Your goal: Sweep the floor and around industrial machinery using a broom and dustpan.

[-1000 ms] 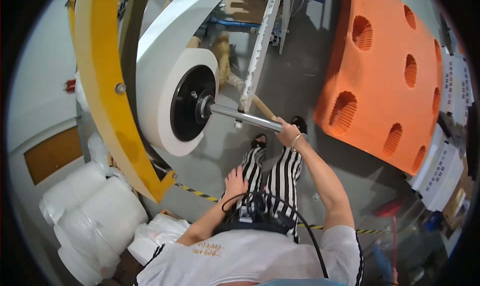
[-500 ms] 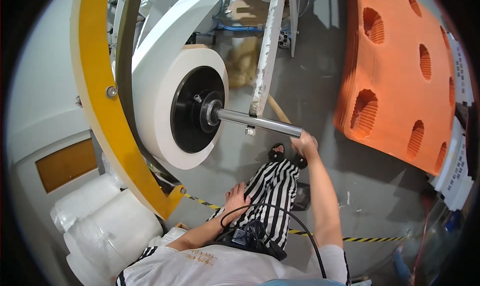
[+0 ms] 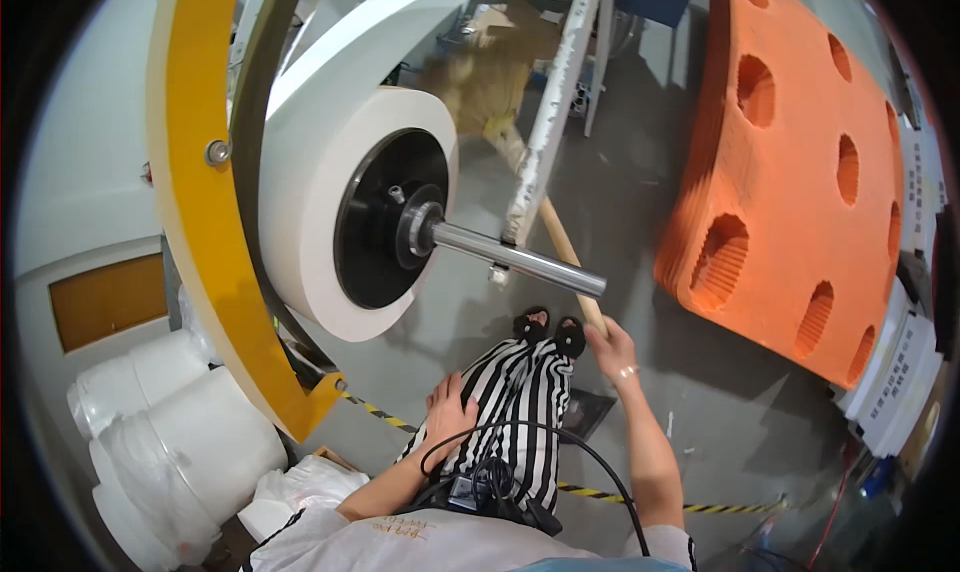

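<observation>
My right hand (image 3: 612,350) is closed around the lower end of a long wooden handle (image 3: 562,247). The handle runs up and away, passing under the steel shaft (image 3: 515,257), toward a blurred tan shape on the floor. The shaft sticks out of the black hub of a big white roll (image 3: 310,197), and its free end is just above my right hand. My left hand (image 3: 448,412) lies flat on my thigh, on black-and-white striped trousers (image 3: 525,412), fingers spread and holding nothing.
A yellow curved frame (image 3: 195,202) wraps the roll on the left. A large orange foam slab with holes (image 3: 800,172) stands at the right. Wrapped white rolls (image 3: 170,452) are stacked at lower left. Black-and-yellow floor tape (image 3: 640,497) crosses the grey floor, and a white post (image 3: 555,102) leans behind the shaft.
The view has drawn closer to the roll and shaft. My right hand has dropped a little below the shaft's end, still on the wooden handle. My left hand stays on my thigh.
</observation>
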Available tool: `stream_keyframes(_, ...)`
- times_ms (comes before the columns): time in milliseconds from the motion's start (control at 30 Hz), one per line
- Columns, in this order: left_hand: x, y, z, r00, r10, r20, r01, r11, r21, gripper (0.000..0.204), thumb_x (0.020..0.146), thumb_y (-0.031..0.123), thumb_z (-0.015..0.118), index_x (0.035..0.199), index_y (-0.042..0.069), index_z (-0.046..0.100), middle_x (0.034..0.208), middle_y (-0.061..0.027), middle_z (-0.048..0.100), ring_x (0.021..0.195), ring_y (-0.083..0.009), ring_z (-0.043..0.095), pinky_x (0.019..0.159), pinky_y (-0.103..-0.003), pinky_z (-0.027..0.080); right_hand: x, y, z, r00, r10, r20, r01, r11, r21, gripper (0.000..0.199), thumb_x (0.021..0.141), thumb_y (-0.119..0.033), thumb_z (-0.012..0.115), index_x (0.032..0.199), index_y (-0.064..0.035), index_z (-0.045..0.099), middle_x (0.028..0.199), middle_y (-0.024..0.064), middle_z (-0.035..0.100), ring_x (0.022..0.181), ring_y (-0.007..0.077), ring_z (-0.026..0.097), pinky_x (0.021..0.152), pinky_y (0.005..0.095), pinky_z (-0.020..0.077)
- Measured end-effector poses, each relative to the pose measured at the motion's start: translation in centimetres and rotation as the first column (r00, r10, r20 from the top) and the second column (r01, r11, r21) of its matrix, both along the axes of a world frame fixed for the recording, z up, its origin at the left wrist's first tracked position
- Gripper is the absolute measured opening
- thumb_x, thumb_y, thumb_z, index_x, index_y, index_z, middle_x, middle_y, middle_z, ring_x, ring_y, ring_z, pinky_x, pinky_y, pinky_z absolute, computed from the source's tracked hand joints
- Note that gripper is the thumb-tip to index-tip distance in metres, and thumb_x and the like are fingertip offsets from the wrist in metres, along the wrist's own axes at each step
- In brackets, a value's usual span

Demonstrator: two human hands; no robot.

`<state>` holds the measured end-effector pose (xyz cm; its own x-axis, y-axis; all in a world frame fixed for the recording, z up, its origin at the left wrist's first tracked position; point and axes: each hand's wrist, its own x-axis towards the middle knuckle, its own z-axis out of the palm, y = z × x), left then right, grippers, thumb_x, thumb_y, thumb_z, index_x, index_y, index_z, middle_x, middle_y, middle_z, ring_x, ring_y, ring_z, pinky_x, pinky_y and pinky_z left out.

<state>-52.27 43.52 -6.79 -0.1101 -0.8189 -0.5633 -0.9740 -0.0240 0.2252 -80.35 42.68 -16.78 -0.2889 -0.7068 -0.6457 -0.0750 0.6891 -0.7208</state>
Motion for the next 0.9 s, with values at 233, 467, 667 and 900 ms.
stream_keyframes(233,4.7,-0.5,-2.6,0.995,0.088,0.036,-0.084,0.992,-0.091,0.048,0.073,0.018,0.048,0.117,0.003,0.035,0.115,-0.0196,0.04,0.106,-0.035,0.038,0.089,-0.043,0.029,6.5,-19.1,-7.0,0.988,-0.147,-0.049,0.129,0.956,-0.263,0.035,0.081,-0.032,0.045,0.091,0.0011,0.052,0.078,0.0187,0.059,0.075,0.0301,0.058,0.063,0.0374,0.0419)
stream_keyframes(467,6.0,-5.4,-2.9,0.979,0.176,0.103,-0.143,0.952,-0.269,0.043,0.075,0.016,0.048,0.113,-0.001,0.038,0.109,-0.0207,0.043,0.103,-0.0355,0.039,0.087,-0.042,0.031,13.1,-31.3,-10.4,0.978,-0.185,-0.096,0.154,0.952,-0.264,0.03,0.077,-0.026,0.045,0.091,0.0005,0.049,0.073,0.0192,0.058,0.07,0.033,0.058,0.064,0.0398,0.0436)
stream_keyframes(667,6.8,-6.3,-4.8,0.972,0.206,0.117,-0.164,0.941,-0.296,0.041,0.076,0.017,0.047,0.113,-0.001,0.039,0.107,-0.0211,0.045,0.1,-0.036,0.041,0.087,-0.043,0.031,14.6,-38.4,-15.6,0.986,-0.152,0.07,0.167,0.936,-0.31,0.026,0.078,-0.022,0.041,0.091,-0.0006,0.047,0.079,0.0225,0.055,0.077,0.0417,0.052,0.066,0.0456,0.0402)
stream_keyframes(900,5.3,-6.5,-3.4,0.977,0.179,0.115,-0.153,0.967,-0.206,0.039,0.075,0.015,0.047,0.111,0.001,0.041,0.104,-0.0192,0.047,0.097,-0.0347,0.043,0.084,-0.042,0.033,1.9,-34.6,-16.2,0.974,0.148,-0.172,-0.172,0.976,-0.133,0.032,0.077,-0.021,0.038,0.102,-0.0022,0.047,0.082,0.0227,0.055,0.071,0.0335,0.056,0.061,0.0404,0.0419)
